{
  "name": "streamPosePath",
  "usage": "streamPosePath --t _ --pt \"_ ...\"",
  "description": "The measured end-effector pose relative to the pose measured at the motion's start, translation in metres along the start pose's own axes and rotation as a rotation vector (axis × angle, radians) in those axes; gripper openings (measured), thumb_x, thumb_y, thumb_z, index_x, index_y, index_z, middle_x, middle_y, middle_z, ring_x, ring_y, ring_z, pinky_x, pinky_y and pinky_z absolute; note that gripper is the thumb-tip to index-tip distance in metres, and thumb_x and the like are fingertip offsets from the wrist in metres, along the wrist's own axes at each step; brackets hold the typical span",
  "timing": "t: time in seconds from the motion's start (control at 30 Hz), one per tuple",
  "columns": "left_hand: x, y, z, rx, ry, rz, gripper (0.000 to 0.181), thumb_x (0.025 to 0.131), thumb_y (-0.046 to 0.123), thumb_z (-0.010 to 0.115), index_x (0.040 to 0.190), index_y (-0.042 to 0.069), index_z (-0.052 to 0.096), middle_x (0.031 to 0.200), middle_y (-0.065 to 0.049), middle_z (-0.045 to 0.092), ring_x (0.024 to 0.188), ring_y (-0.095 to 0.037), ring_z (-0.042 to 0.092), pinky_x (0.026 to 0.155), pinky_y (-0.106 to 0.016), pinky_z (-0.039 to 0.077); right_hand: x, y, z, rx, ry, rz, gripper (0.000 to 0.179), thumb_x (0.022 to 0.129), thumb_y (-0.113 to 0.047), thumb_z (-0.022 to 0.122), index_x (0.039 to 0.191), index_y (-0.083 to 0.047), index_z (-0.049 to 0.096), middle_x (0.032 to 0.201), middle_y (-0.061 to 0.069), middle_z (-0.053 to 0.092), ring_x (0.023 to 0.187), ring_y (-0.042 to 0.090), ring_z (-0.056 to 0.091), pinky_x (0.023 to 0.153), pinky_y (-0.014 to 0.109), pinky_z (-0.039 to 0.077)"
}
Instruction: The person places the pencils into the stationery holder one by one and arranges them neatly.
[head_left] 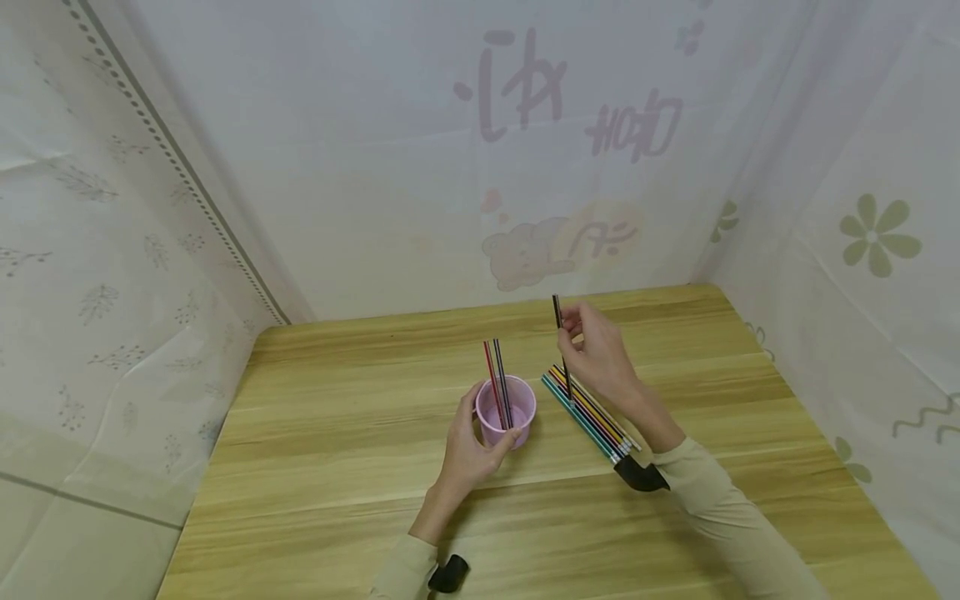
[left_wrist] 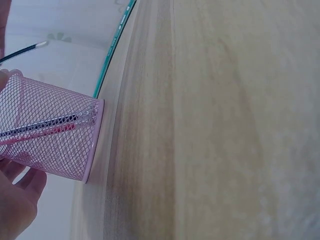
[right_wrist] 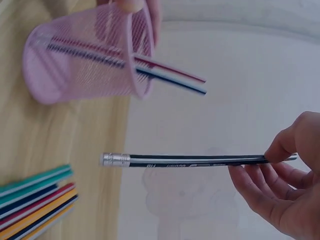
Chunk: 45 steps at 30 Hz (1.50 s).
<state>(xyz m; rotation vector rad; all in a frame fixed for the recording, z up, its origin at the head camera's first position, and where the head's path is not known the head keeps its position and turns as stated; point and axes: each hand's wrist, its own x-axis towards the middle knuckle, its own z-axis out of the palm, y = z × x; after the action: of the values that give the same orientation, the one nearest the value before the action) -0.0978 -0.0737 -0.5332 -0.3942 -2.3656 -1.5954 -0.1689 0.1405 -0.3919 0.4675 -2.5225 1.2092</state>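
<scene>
A pink mesh pen cup (head_left: 522, 400) stands upright on the table, and my left hand (head_left: 467, 450) grips it round the side. Two pencils, one red (head_left: 492, 375) and one dark blue (head_left: 501, 375), lean inside it with their tops above the rim. My right hand (head_left: 600, 350) pinches a black striped pencil (right_wrist: 195, 161) near its upper end. This pencil hangs eraser end down, over the loose pencils to the right of the cup. In the right wrist view its silver ferrule and white eraser (right_wrist: 107, 159) show apart from the cup.
Several pencils in green, red, yellow and dark blue (head_left: 588, 417) lie side by side on the wooden table (head_left: 337, 442), right of the cup. Black wrist straps (head_left: 641, 475) show at both sleeves. Printed cloth (head_left: 390, 167) hangs behind the table and at both sides.
</scene>
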Motion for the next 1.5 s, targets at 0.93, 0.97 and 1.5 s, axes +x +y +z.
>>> streamPosePath --t 0.93,0.97,1.5 --pt "0.0 -0.001 -0.001 -0.01 0.006 0.009 0.088 0.08 0.024 0.084 0.15 0.001 0.037 0.141 -0.017 0.055 0.125 -0.034 0.059 0.099 -0.051 0.056 -0.004 -0.013 0.056 0.184 0.008 -0.069 0.023 0.087 0.007 0.063 0.108 0.007 0.058 0.091 0.018 0.067 0.079 0.026 0.066 0.064 0.021 0.061" --pt "0.0 0.0 -0.001 -0.007 0.006 0.005 0.088 0.079 0.024 0.084 0.15 0.001 0.037 0.14 -0.016 0.055 0.124 -0.033 0.059 0.1 -0.05 0.056 -0.005 -0.011 0.058 0.184 0.004 -0.068 0.022 0.087 0.007 0.064 0.108 0.007 0.057 0.09 0.018 0.067 0.079 0.027 0.067 0.064 0.021 0.061" --pt "0.0 -0.002 0.0 0.002 -0.008 -0.016 0.089 0.081 0.026 0.083 0.152 0.003 0.035 0.142 -0.015 0.054 0.126 -0.03 0.058 0.101 -0.049 0.055 -0.017 0.004 0.073 0.109 -0.076 0.031 0.023 0.088 0.003 0.064 0.111 0.005 0.061 0.09 0.015 0.067 0.079 0.025 0.069 0.061 0.021 0.059"
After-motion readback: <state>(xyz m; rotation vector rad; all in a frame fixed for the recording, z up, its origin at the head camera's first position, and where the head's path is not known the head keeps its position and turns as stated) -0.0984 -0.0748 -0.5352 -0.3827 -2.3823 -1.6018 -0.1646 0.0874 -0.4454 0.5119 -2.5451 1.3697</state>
